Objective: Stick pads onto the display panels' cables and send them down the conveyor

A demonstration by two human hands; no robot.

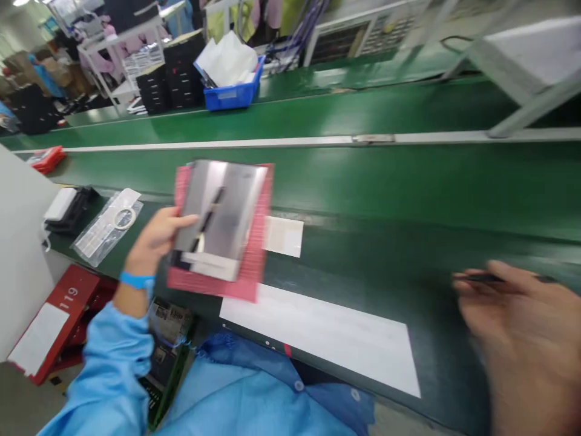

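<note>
In my left hand point(157, 236), the thumb lies over a glossy grey tablet-like panel point(231, 212), with the fingers hidden beneath. A dark streak and a pale strip show on the panel's face. Under it is a pink bubble-wrap sheet or pouch point(252, 278), sticking out on both sides. My right hand point(517, 309), smeared by motion at the far right, is closed round a thin black pen-like tool point(485, 278); its exact kind is blurred. A small off-white card point(285, 236) lies just right of the bubble wrap, and a long white sheet point(322, 339) rests along the near edge.
A plastic bag with a white ring point(124, 218) and a black holder point(72, 209) lie at the left. Across the green bench point(408, 188) runs a pale rail point(281, 143). Behind it stand a blue bin point(231, 97) and black stacked trays point(184, 69). A red box point(68, 303) is lower left.
</note>
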